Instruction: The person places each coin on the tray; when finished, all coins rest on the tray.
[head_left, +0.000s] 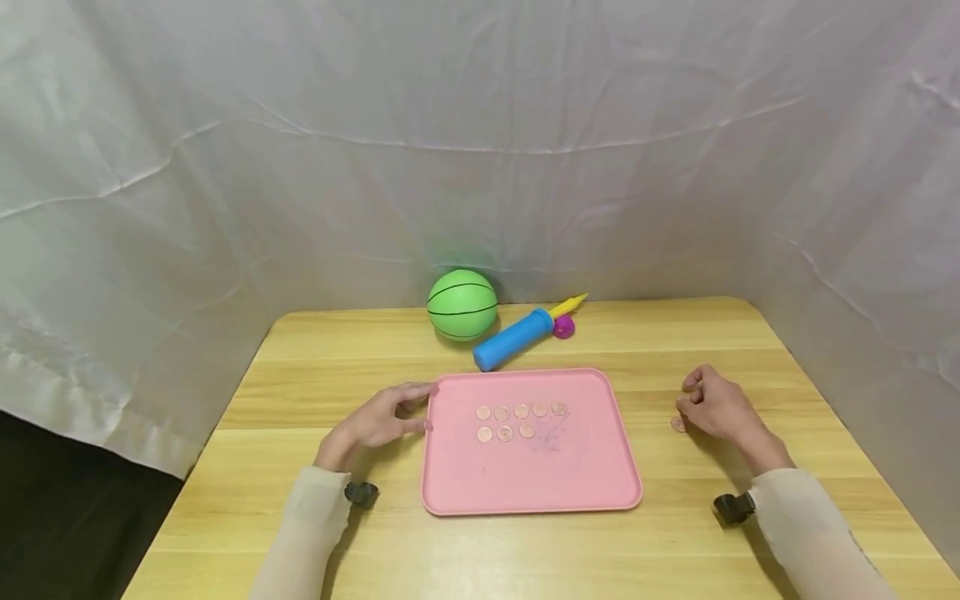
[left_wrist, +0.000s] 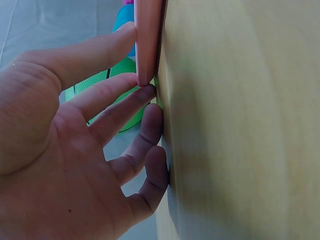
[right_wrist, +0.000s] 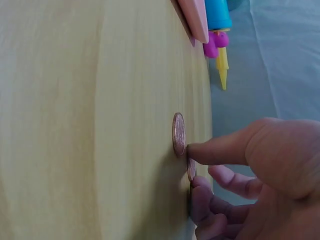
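Observation:
A pink tray (head_left: pixel 529 483) lies mid-table with several copper coins (head_left: pixel 521 421) on it in two rows. My left hand (head_left: pixel 382 417) rests at the tray's left edge. The thumb (left_wrist: pixel 95 50) lies along the tray's rim (left_wrist: pixel 147 40), and the straight fingers (left_wrist: pixel 125 107) touch the edge and the table. My right hand (head_left: pixel 716 407) sits on the table to the right of the tray with its fingers curled. Its thumb tip (right_wrist: pixel 200 150) touches one loose coin (right_wrist: pixel 178 134). A second coin (right_wrist: pixel 191 169) lies pinched between thumb and fingertips.
A green ball (head_left: pixel 462 304) stands at the table's back edge, with a blue, yellow-tipped hand pump (head_left: pixel 517 337) beside it, just behind the tray. White cloth walls close in the wooden table (head_left: pixel 525 550) on three sides.

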